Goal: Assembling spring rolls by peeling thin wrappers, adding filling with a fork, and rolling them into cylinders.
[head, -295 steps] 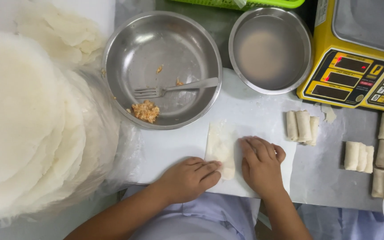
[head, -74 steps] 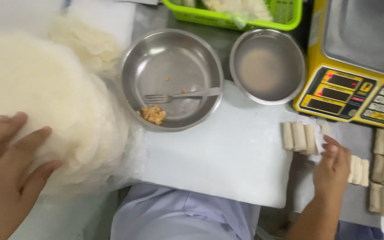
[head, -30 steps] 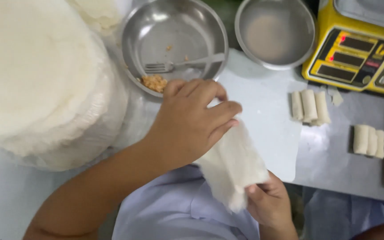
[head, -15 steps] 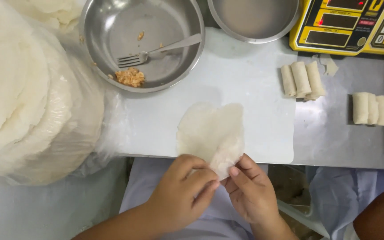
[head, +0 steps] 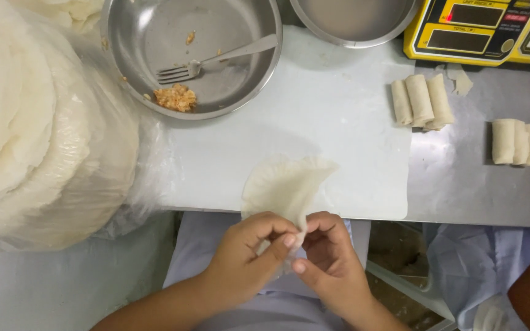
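White board (head: 338,122) at centre: my left hand (head: 246,263) and right hand (head: 329,263) pinch the wrapper (head: 283,187) edge; best peel slowly, avoiding tears.

We see bare white board (head: 314,110) right of the steel bowl (head: 191,55) — open passage; left of the bowl the wrapper stack (head: 38,129) blocks, farther right rolls (head: 421,101) crowd.

The left hand (head: 246,260) and right hand (head: 329,263) met at the bottom centre, knuckles up, forearms angling in from below. All 2 thumbs and forefingers were pinched together, fingertips (head: 289,240) touching, the other fingers curled loosely.
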